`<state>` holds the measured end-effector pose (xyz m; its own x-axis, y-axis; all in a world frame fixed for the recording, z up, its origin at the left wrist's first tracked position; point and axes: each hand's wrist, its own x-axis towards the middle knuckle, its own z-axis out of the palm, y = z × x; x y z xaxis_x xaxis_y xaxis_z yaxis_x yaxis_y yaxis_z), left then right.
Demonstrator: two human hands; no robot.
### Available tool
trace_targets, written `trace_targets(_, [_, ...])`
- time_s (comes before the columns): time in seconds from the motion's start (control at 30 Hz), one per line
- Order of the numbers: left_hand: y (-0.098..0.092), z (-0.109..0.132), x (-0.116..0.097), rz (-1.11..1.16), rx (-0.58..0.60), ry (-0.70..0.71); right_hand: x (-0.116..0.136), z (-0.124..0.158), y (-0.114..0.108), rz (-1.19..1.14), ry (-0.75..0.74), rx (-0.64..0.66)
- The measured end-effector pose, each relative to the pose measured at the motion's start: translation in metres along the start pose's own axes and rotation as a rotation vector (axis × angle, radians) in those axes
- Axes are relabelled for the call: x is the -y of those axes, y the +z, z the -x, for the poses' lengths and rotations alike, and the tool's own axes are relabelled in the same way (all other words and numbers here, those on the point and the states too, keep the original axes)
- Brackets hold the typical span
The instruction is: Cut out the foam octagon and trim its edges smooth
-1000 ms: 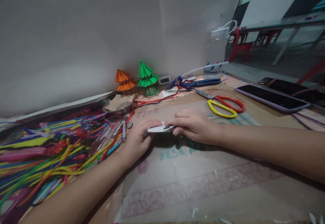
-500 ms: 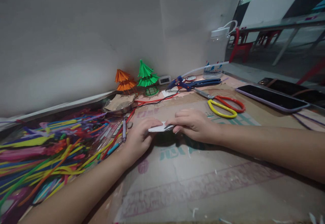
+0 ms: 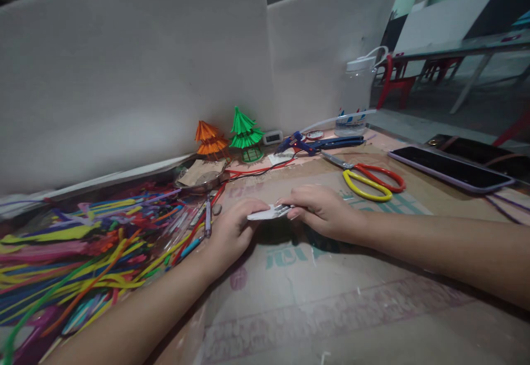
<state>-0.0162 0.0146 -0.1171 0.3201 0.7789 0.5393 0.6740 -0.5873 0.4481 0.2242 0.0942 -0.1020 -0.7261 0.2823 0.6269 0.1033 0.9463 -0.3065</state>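
Over the cardboard, my left hand is closed on one end of a flat white piece, thin and card-like. My right hand pinches a small grey metallic-looking thing against the other end of that piece; its kind is too small to make out. The two hands sit close together, just above the surface. Scissors with one red and one yellow handle lie behind my right hand. A purple pen-like stick and a small grey stone-like lump lie beside my left hand.
Colourful pipe cleaners are heaped at the left. Orange and green tree-shaped crafts stand at the wall. A blue glue gun, dark-blue pliers-like tool, water bottle and phone line the back right. Printed cardboard covers the table.
The camera view has tilted up slightly, so everything appears lower and a little to the right. Both hands still hold the white piece; the grey thing at its right end shows more brightly.
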Motion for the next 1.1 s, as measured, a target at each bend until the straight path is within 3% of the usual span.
trace_targets(0.17, [0.001, -0.001, -0.001, 0.052, -0.036, -0.103, 0.005, 0.002, -0.006, -0.019, -0.028, -0.158])
trace_targets(0.33, [0.006, 0.001, 0.004, 0.171, -0.075, -0.276, 0.013, 0.004, -0.010, 0.072, -0.181, -0.044])
trace_targets(0.5, [0.007, 0.003, 0.006, 0.214, -0.122, -0.372, 0.006, 0.007, 0.001, 0.015, 0.108, -0.070])
trace_targets(0.67, [0.004, 0.003, 0.000, 0.185, -0.125, -0.328, -0.004, 0.004, 0.009, -0.188, 0.351, -0.064])
trace_targets(0.83, [0.003, 0.006, -0.002, 0.167, -0.116, -0.280, -0.006, 0.001, 0.009, -0.248, 0.378, -0.100])
trace_targets(1.0, [0.003, 0.006, -0.003, 0.149, -0.032, -0.244, -0.006, 0.000, 0.008, -0.189, 0.384, -0.074])
trace_targets(1.1, [0.006, 0.003, -0.002, 0.251, -0.075, -0.259, -0.005, 0.000, 0.007, -0.183, 0.371, -0.101])
